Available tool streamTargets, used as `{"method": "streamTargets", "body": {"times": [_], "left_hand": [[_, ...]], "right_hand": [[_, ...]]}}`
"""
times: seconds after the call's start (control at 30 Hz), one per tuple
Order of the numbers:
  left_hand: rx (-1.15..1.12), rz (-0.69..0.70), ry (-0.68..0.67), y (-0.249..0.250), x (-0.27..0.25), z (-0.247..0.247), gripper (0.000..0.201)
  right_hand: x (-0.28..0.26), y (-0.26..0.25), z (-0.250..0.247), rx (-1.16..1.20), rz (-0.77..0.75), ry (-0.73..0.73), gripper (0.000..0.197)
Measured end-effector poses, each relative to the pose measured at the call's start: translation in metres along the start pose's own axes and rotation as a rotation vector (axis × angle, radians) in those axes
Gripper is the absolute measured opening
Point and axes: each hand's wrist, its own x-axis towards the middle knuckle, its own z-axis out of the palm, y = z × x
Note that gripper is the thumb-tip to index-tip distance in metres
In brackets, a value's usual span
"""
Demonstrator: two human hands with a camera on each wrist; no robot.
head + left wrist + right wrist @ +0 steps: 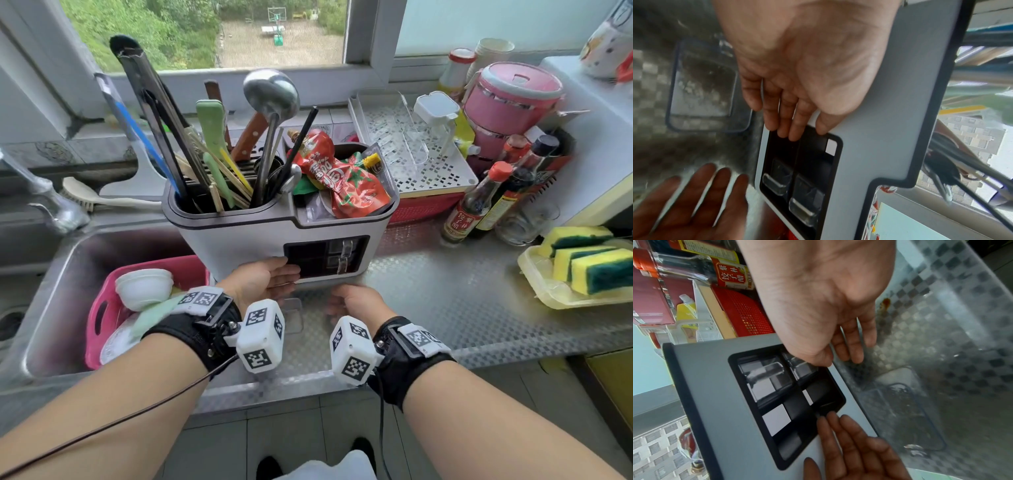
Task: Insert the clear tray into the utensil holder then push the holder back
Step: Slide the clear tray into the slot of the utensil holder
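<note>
The grey utensil holder (pixel 246 243) stands on the steel counter, full of utensils and sauce packets. Its front has a black-framed window (pixel 325 255) with two clear drawers (pixel 344 253) in the right-hand slots; the left-hand slots look dark. My left hand (pixel 284 274) lies flat with straight fingers on the holder's front, fingertips (pixel 789 134) at the window's left edge. My right hand (pixel 342 296) is open, its fingers (pixel 857 352) straight and low beside the holder's base. The clear tray (pixel 293 315) lies flat on the counter between my wrists, held by neither hand, as the left wrist view shows the tray (pixel 705 86).
A sink (pixel 68 274) with a pink basin (pixel 102 308) and a white bowl sits left of the holder. A red basket (pixel 424 205) under a white rack stands behind it on the right, then bottles (pixel 479 202) and a sponge tray (pixel 575 284). The window sill runs behind.
</note>
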Motion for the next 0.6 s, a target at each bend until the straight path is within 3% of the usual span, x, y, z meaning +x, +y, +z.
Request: {"method": "streamTargets", "body": {"times": [0.27, 0.43, 0.6], "left_hand": [[0.161, 0.091, 0.078, -0.014, -0.01, -0.039, 0.037], [0.159, 0.045, 0.067, -0.03, -0.014, -0.04, 0.03], [0.148, 0.001, 0.077, -0.042, -0.014, -0.045, 0.015]], "right_hand": [[-0.007, 0.044, 0.021, -0.087, 0.206, -0.042, 0.011], [-0.013, 0.051, 0.03, -0.079, 0.212, -0.072, 0.016], [-0.014, 0.053, 0.033, 0.017, 0.161, 0.011, 0.015]]}}
